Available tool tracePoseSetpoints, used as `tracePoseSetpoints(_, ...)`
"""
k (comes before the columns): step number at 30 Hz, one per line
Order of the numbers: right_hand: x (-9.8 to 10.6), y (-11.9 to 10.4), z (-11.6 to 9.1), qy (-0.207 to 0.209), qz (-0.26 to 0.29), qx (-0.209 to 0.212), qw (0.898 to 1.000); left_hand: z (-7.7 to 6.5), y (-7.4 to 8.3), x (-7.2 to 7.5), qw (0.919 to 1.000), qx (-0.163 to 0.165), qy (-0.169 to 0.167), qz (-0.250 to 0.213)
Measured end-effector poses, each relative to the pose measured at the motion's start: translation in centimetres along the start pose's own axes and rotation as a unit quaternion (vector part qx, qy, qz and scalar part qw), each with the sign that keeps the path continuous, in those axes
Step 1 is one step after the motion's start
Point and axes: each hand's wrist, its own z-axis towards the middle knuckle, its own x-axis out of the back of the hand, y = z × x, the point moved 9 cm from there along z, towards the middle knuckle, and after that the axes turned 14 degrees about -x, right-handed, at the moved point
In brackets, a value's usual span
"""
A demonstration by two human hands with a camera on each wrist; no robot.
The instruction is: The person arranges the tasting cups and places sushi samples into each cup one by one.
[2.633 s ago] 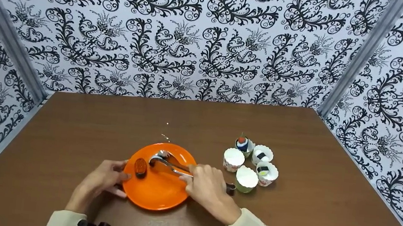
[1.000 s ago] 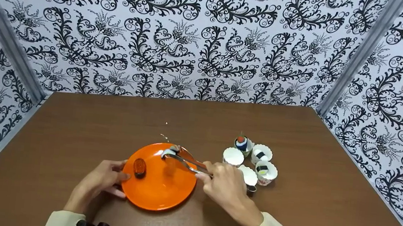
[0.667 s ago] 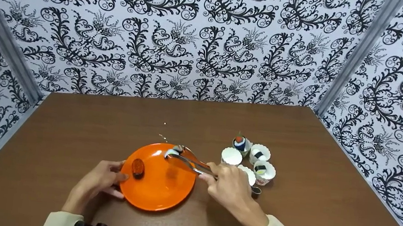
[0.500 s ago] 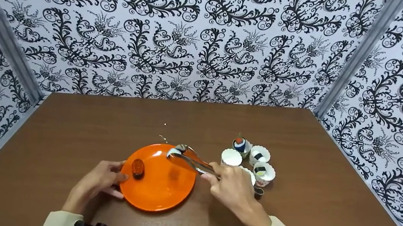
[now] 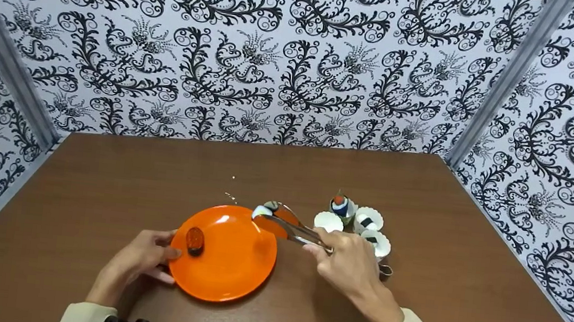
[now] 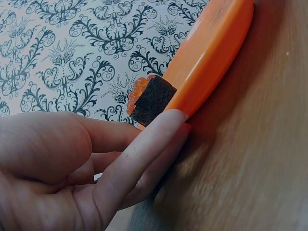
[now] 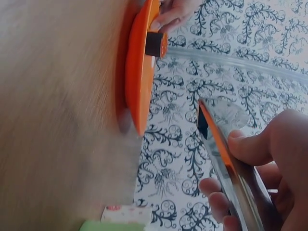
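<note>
My left hand holds the left rim of a round orange plate, thumb on top and fingers beneath. On the plate near that thumb lies a roe sushi wrapped in dark seaweed, seen from the side in the left wrist view. My right hand grips metal serving tongs. Between the tongs' ends is a small white and dark piece, apparently sushi, raised over the plate's upper right edge. In the right wrist view the tongs are above the table, and the piece is mostly hidden.
Right of the plate stand several paper baking cups. Two hold white pieces with dark bands; the rear one holds a dark blue, white and red piece. My right hand partly covers this group. White specks lie behind the plate.
The tongs have lifted the white and dark piece off the plate and carried it right, towards the cups. My left hand keeps its hold on the plate rim.
</note>
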Motion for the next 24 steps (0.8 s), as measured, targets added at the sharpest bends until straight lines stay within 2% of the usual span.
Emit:
tracePoseSetpoints(3,0.3,0.4,-0.2,0.011,0.003,0.012,1.000,-0.1,0.1,0.0,1.0000,-0.008,0.000,-0.001)
tracePoseSetpoints(16,1.6,1.9,-1.0,0.039,-0.009,0.036,0.999,-0.3,0.2,0.1,1.0000,0.008,0.000,0.005)
tracePoseSetpoints(24,2.4,3.3,-0.9,0.031,-0.006,0.016,0.999,-0.2,0.2,0.1,1.0000,-0.003,0.002,0.000)
